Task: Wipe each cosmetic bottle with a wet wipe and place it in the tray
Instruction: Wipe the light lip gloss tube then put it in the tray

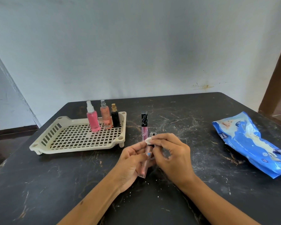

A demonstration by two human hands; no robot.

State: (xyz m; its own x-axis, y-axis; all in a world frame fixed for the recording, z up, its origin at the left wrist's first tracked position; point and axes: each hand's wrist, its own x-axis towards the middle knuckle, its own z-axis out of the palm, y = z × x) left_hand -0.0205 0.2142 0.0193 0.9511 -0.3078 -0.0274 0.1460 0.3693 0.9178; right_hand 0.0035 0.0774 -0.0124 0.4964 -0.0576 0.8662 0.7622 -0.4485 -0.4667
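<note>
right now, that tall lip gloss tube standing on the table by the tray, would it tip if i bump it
Probably yes. The standing lip gloss tube is tall and narrow on a small base, so a side bump would likely topple it. It looks like light plastic, so it should slide easily on the table. Its flat sides suggest it wouldn't roll far.

Dark, scuffed stone-look table [201, 159]; matt cream plastic lattice tray [44, 144]; glossy crinkled blue plastic wipes pack [243, 140]; clear glossy lip gloss tube [143, 166]; soft white wet wipe [148, 140].

bottles [104, 116] in tray [39, 143], pack [250, 143] right
</note>
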